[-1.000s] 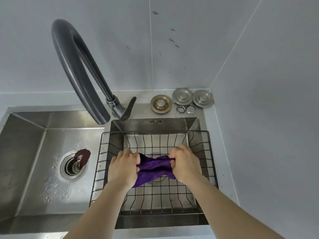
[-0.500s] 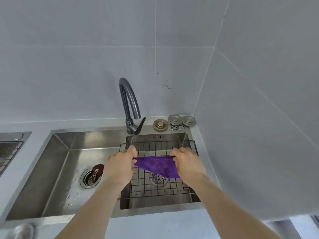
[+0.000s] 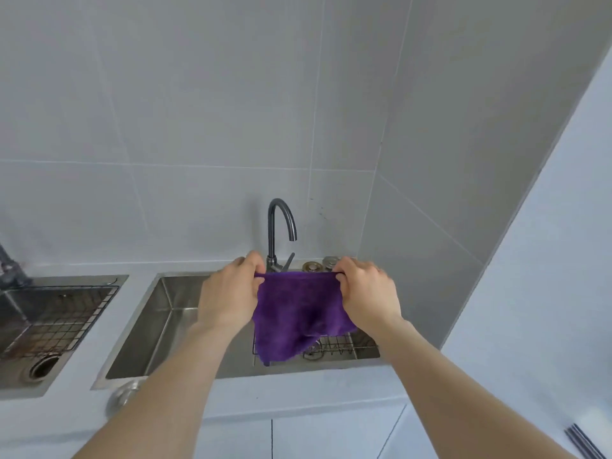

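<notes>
- Sitting far to the left of the faucet (image 3: 280, 226), a second basin (image 3: 66, 280) with a wire grid in it is taking no part in the work.
- Just left of the faucet's base, the left hand (image 3: 228, 293) is pinching the top left corner of the purple cloth (image 3: 294, 313), with its fingers curling round the edge.
- Straight in front of the faucet and below its spout, the cloth is hanging in the air over the steel sink (image 3: 149, 326). Its top edge is stretching taut between the two hands while the rest is draping loose.
- Below the faucet, the cloth's lowest corner is dangling towards the wire rack (image 3: 344, 342) in the sink; whether it is touching the rack I cannot tell.
- To my eye the cloth is behaving as a light, soft, plush thing: it is sagging wherever nobody is holding it, so it is going to flop and fold at once if a corner slips. The top corners are looking like the right places to grip, as both hands are doing.
- Right beside the faucet's base, some round metal drain fittings (image 3: 311, 266) are lying on the counter.
- Just right of the faucet, the right hand (image 3: 367, 293) is gripping the cloth's other top corner, fingers bending over the hem.
</notes>
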`<state>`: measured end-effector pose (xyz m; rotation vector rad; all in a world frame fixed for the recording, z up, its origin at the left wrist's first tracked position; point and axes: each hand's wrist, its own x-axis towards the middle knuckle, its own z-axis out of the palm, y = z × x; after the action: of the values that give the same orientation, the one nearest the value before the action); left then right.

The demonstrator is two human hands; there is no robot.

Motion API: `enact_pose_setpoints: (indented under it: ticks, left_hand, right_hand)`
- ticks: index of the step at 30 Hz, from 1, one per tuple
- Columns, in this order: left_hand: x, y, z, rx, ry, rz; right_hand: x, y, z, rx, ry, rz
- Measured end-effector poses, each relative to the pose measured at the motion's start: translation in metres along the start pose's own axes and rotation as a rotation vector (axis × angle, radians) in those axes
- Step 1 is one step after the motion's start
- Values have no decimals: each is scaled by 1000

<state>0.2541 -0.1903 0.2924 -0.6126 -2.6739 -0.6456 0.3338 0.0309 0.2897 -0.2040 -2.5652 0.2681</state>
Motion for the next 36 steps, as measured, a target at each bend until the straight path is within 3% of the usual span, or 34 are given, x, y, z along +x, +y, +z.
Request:
enact_pose_setpoints:
  ticks: [10,17,25,36]
  left_hand:
    - [-45,31,-67,-8,90,27]
    - [-74,63,-81,-3,86,-2]
    - [-118,123,-76,46,70,-10]
    - [-222,148,-24,82,-80,-118]
  right_hand:
    - [-37,-24,-76,128,-140,12]
    - [-65,0,-104,187,-188,-11]
    - [-115,54,-134,182,-152,25]
    - [-213,98,-114,238,-268,77]
